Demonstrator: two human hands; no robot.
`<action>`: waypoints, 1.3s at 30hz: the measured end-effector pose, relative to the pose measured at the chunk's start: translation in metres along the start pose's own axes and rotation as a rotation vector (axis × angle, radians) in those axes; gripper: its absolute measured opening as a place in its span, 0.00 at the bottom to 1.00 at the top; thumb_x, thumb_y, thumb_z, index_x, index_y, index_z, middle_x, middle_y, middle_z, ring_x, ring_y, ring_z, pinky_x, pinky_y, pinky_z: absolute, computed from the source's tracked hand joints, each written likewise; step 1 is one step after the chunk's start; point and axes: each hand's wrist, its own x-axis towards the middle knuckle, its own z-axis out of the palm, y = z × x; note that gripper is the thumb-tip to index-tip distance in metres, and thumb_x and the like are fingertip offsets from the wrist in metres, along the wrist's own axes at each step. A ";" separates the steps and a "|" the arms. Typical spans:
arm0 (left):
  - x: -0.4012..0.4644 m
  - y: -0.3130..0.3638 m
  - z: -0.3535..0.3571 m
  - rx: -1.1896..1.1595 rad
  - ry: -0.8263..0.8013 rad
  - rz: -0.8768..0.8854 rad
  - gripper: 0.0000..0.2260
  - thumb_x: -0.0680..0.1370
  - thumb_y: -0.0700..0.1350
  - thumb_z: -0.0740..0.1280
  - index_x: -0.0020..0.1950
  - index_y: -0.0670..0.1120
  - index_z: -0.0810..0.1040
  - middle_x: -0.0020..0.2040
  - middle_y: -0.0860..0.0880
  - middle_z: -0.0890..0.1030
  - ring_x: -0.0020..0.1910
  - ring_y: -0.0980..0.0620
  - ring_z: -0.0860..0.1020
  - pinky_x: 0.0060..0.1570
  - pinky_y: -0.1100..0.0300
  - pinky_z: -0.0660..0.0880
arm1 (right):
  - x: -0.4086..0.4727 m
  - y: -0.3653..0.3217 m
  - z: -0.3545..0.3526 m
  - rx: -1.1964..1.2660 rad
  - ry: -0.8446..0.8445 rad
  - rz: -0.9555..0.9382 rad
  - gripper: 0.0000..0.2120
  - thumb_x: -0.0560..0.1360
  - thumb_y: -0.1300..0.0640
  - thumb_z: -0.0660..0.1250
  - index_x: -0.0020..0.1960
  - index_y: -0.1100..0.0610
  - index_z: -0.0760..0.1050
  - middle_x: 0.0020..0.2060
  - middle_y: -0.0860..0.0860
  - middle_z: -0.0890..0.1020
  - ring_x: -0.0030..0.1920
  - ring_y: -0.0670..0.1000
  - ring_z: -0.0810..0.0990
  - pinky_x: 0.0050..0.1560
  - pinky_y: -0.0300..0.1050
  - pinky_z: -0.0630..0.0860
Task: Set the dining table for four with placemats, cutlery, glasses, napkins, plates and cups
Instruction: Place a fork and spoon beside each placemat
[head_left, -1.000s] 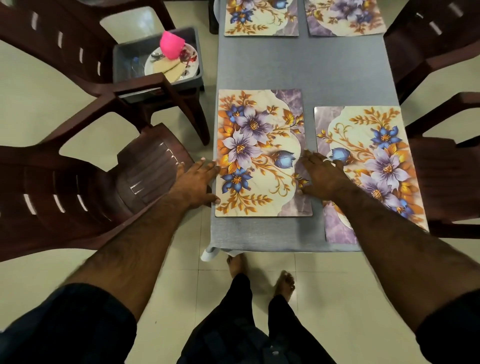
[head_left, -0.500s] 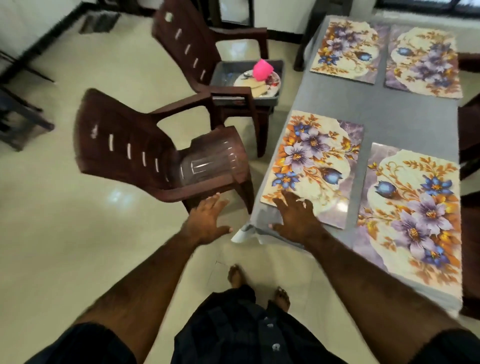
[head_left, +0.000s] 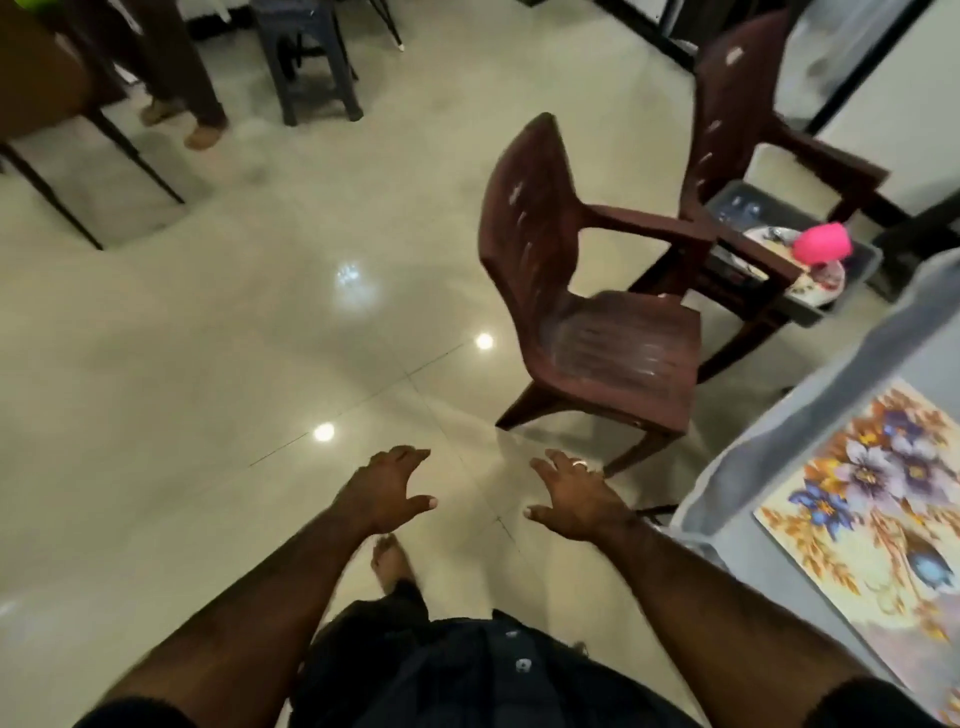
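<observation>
Ahead of your fingertips: glossy cream tile floor (head_left: 218, 353), ceiling-light glare spots just beyond them. Past your right fingers, dark brown plastic armchair (head_left: 587, 312), seat bare. Behind it, second matching chair (head_left: 753, 119) bearing grey tub. Far beyond your left fingers, grey plastic stool (head_left: 311, 67) and dark table legs (head_left: 47, 182) at upper left. Far right of fingers, pale wall (head_left: 893, 104) with dark frame edging.

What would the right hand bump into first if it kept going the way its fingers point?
Probably the front leg of the nearer brown plastic chair. The right hand is open, holding nothing, its fingers aimed up and left over the floor, though depth is hard to judge.
</observation>
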 end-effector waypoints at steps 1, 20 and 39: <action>-0.001 -0.022 -0.006 -0.071 -0.021 -0.048 0.38 0.79 0.64 0.70 0.84 0.54 0.61 0.82 0.48 0.64 0.78 0.45 0.66 0.74 0.50 0.67 | 0.016 -0.015 -0.005 0.026 -0.041 0.009 0.40 0.78 0.33 0.66 0.83 0.48 0.58 0.82 0.53 0.59 0.79 0.58 0.63 0.76 0.57 0.65; 0.129 -0.246 -0.214 -0.558 -0.020 -0.537 0.23 0.77 0.61 0.75 0.66 0.49 0.81 0.55 0.49 0.85 0.52 0.49 0.83 0.55 0.55 0.79 | 0.335 -0.154 -0.157 0.230 -0.157 0.060 0.20 0.76 0.39 0.72 0.61 0.51 0.82 0.56 0.50 0.86 0.56 0.52 0.83 0.56 0.44 0.78; 0.559 -0.239 -0.566 -0.392 0.019 -0.261 0.19 0.79 0.59 0.74 0.64 0.48 0.82 0.55 0.48 0.84 0.53 0.48 0.81 0.54 0.54 0.77 | 0.653 -0.084 -0.486 0.391 -0.063 0.241 0.21 0.77 0.39 0.72 0.63 0.51 0.81 0.62 0.50 0.82 0.61 0.53 0.80 0.60 0.44 0.76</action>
